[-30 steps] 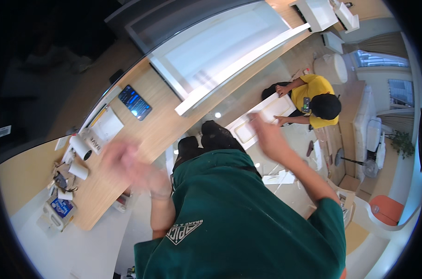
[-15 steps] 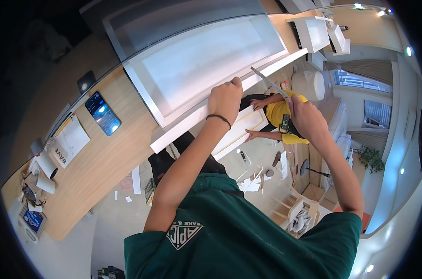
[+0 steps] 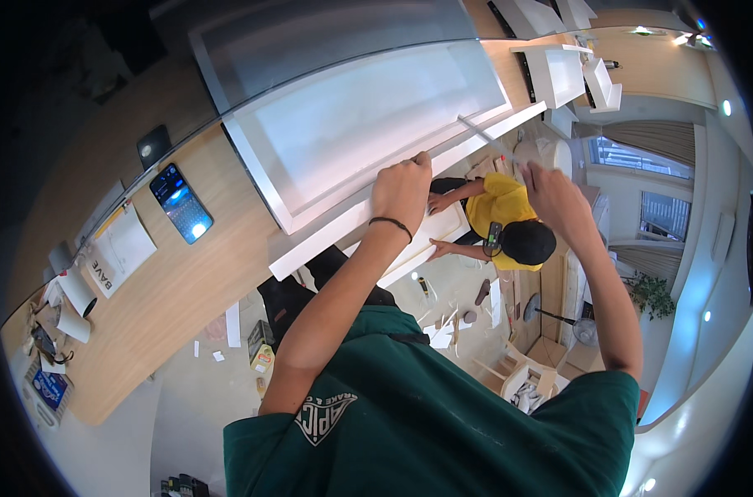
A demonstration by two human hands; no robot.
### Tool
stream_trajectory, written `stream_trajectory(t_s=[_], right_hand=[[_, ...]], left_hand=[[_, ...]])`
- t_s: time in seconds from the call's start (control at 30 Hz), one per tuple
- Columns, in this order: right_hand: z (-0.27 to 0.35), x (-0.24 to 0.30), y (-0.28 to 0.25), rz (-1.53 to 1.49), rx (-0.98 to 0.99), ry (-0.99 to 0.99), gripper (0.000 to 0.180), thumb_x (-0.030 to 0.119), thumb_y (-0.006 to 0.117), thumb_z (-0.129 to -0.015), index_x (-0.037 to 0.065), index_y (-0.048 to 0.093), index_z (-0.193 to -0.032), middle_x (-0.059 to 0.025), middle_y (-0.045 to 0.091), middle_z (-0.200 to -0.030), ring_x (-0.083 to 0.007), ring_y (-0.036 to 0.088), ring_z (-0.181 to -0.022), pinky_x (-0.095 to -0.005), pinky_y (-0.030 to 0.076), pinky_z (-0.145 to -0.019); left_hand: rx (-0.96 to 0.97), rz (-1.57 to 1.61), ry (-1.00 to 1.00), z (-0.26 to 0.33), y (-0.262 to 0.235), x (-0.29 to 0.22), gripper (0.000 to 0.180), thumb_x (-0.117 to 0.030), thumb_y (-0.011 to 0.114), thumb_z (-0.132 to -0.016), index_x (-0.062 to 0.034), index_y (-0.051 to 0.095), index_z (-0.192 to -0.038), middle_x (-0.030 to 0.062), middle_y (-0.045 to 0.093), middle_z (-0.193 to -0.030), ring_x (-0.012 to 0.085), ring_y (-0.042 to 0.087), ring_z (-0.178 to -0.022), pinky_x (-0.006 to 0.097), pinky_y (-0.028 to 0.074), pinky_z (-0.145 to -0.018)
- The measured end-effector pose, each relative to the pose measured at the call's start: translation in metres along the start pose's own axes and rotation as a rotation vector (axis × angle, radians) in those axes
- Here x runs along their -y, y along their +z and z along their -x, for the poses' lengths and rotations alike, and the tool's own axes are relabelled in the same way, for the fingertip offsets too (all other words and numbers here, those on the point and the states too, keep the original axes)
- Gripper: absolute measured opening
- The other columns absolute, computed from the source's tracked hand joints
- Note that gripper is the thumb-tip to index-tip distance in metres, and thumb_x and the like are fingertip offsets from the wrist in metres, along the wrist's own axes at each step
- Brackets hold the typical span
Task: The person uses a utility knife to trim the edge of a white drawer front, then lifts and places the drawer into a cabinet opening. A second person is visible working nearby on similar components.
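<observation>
My left hand, with a dark band at its wrist, is closed over the edge of a long white board along the table's near side. In my right hand is a long, thin, flat grey tool, blurred by motion. Its kind cannot be made out. The tool's far end lies over the white board's right part, by the corner of a large white framed panel. I cannot tell whether the tool touches the board.
On the wooden table lie a lit phone and a paper pad. A co-worker in a yellow shirt handles a white frame beyond the board. Scraps litter the floor. A fan stands to the right.
My right hand and the tool have moved slightly right and away from me. My left hand keeps its place on the board. The co-worker has leaned in, and a dark cap now shows.
</observation>
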State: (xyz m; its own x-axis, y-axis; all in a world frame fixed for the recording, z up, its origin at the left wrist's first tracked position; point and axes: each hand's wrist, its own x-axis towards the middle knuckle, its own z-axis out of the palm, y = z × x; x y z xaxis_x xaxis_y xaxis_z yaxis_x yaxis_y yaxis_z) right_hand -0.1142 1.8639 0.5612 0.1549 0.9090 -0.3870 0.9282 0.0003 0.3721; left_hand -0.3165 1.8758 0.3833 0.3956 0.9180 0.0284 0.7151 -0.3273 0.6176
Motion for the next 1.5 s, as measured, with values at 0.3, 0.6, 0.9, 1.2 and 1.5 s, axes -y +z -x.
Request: stream_trajectory(t_s=[0.3, 0.6, 0.9, 1.2, 1.5], right_hand=[[-0.026, 0.022, 0.007, 0.028, 0.017, -0.033, 0.04, 0.036, 0.041, -0.109, 0.003, 0.062, -0.101, -0.0289, 0.065, -0.075, -0.0515, 0.065, -0.079, -0.058, 0.054, -0.069], [-0.019, 0.026, 0.002, 0.028, 0.061, 0.013, 0.039, 0.037, 0.04, -0.109, 0.005, 0.061, -0.106, -0.0285, 0.067, -0.077, -0.0516, 0.067, -0.078, -0.0597, 0.055, -0.07], [-0.014, 0.009, 0.02, 0.017, 0.11, 0.036, 0.037, 0.036, 0.042, -0.108, 0.005, 0.061, -0.102, -0.0284, 0.067, -0.078, -0.0501, 0.068, -0.075, -0.0587, 0.056, -0.068], [-0.016, 0.006, 0.016, 0.034, 0.04, -0.046, 0.038, 0.034, 0.043, -0.108, 0.002, 0.061, -0.099, -0.0278, 0.066, -0.075, -0.0474, 0.068, -0.072, -0.0566, 0.055, -0.065], [-0.012, -0.009, 0.026, 0.019, 0.076, -0.013, 0.036, 0.033, 0.044, -0.108, 0.002, 0.061, -0.098, -0.0268, 0.066, -0.072, -0.0476, 0.067, -0.068, -0.0535, 0.056, -0.055]], left_hand=[[-0.003, -0.004, 0.0, 0.002, -0.006, -0.001, 0.015, -0.012, 0.062, -0.091, -0.0051, 0.06, -0.104, 0.0132, 0.074, -0.083, 0.027, 0.076, -0.077, 0.035, 0.061, -0.067], [-0.004, -0.013, -0.014, 0.003, -0.006, -0.003, 0.016, -0.01, 0.061, -0.09, -0.0053, 0.06, -0.105, 0.0124, 0.074, -0.083, 0.027, 0.076, -0.077, 0.035, 0.061, -0.065], [0.009, -0.016, -0.021, 0.002, -0.007, -0.002, 0.017, -0.01, 0.06, -0.09, -0.0059, 0.06, -0.107, 0.0122, 0.074, -0.085, 0.0271, 0.076, -0.076, 0.034, 0.061, -0.065], [0.0, -0.013, -0.038, 0.003, -0.003, -0.002, 0.022, -0.009, 0.062, -0.089, -0.0046, 0.062, -0.11, 0.0117, 0.074, -0.084, 0.0253, 0.076, -0.077, 0.034, 0.061, -0.066], [0.027, -0.002, -0.051, 0.0, -0.002, -0.002, 0.022, -0.01, 0.063, -0.089, -0.0051, 0.061, -0.111, 0.0119, 0.073, -0.086, 0.0275, 0.075, -0.077, 0.037, 0.06, -0.066]])
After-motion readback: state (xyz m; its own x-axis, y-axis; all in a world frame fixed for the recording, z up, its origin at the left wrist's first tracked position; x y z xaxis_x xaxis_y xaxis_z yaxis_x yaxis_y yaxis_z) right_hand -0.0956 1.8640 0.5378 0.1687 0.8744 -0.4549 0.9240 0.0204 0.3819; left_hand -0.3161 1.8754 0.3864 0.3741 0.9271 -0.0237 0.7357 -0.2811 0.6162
